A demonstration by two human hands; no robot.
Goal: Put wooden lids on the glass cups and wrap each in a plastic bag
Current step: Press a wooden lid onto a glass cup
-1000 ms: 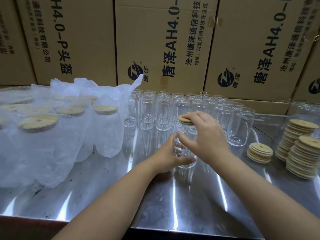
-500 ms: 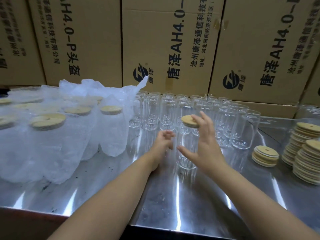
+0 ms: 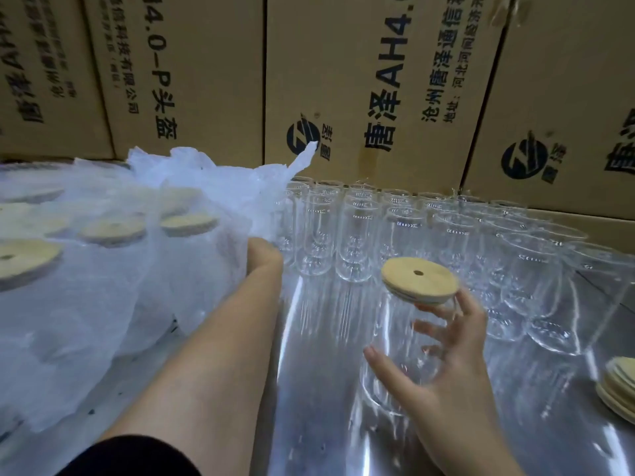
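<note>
**Right hand** (image 3: 450, 376): my fingers (image 3: 472, 309) and thumb curve round the glass cup (image 3: 395, 359), the topmost finger touching the rim of its wooden lid (image 3: 420, 280). The cup stands upright on the desk (image 3: 326, 427), long axis vertical, mouth up; the lid caps it, hole uppermost.

**Left hand** (image 3: 263, 255): pushed into the plastic bags (image 3: 206, 187); its fingers are hidden, so I cannot tell their grip.

**Behind:** bare glasses (image 3: 357, 242), stacked lids (image 3: 618, 389), cardboard boxes (image 3: 343, 80).

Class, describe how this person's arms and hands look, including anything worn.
Both forearms are bare. The left hand, partly hidden by plastic, and right hand show no gloves, rings or watch. A black sleeve covers the left upper arm.
</note>
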